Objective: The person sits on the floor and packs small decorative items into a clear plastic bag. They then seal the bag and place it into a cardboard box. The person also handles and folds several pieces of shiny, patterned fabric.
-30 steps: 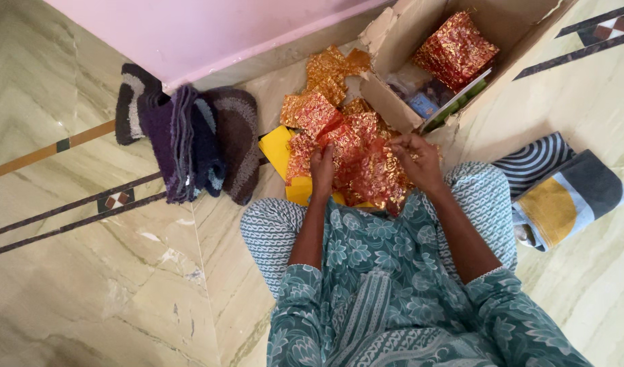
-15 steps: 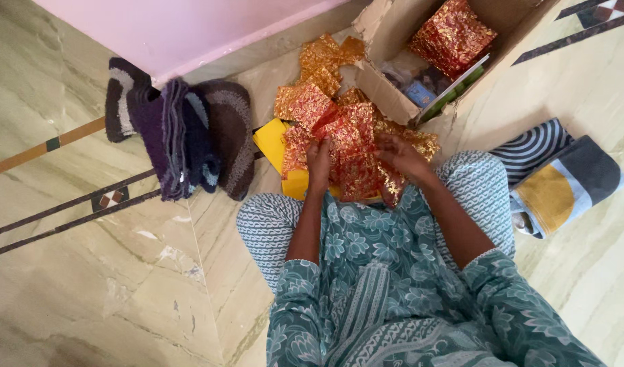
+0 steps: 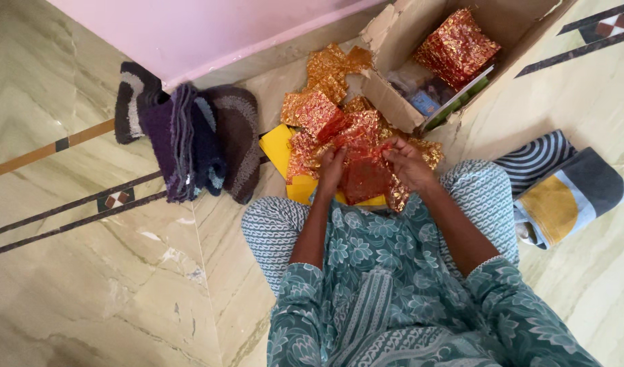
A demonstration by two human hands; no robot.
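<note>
Seated on the floor, the person grips one red-and-gold foil pouch (image 3: pixel 363 173) over the lap, left hand (image 3: pixel 333 165) and right hand (image 3: pixel 405 162) pinching its upper corners, apparently opening it, which likely needs fingers parting the mouth.

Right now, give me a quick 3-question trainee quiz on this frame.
1. True or false: both hands grip the same red-gold pouch.
2. Where is the box relative to the pouch pile? A) left B) right C) underneath
3. What colour is the sheet under the pile?

Key: 1 true: left hand and right hand hold its two sides. 2 B. 3 yellow.
</note>
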